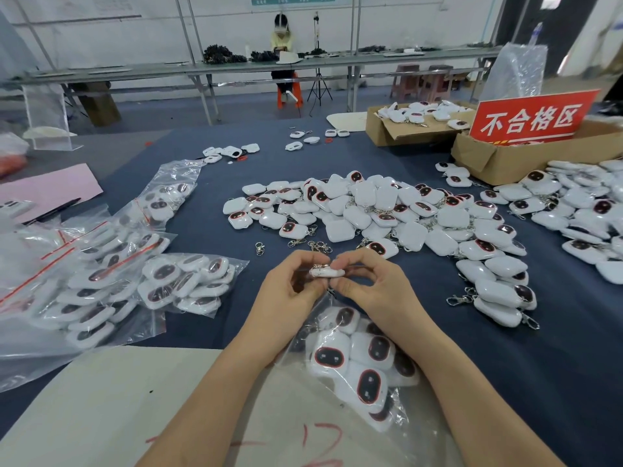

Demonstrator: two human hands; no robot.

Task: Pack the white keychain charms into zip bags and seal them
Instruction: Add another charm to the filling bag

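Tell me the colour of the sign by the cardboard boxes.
The sign is red with white characters; head view.

Near centre: charm (327,273) pinched between left hand (286,298) and right hand (381,291), just above a part-filled zip bag (357,358) lying on the surface (556,365) and partly on a sheet (118,399) at the near edge. Behind the hands: loose clasps (317,246), then a wide heap of charms (387,214) spreading to the right. Left: filled bags (188,281), overlapping. Far right: nearer box (505,160) with a sign (529,117) propped in it; farther box (397,129) behind and to its left, with charms inside.
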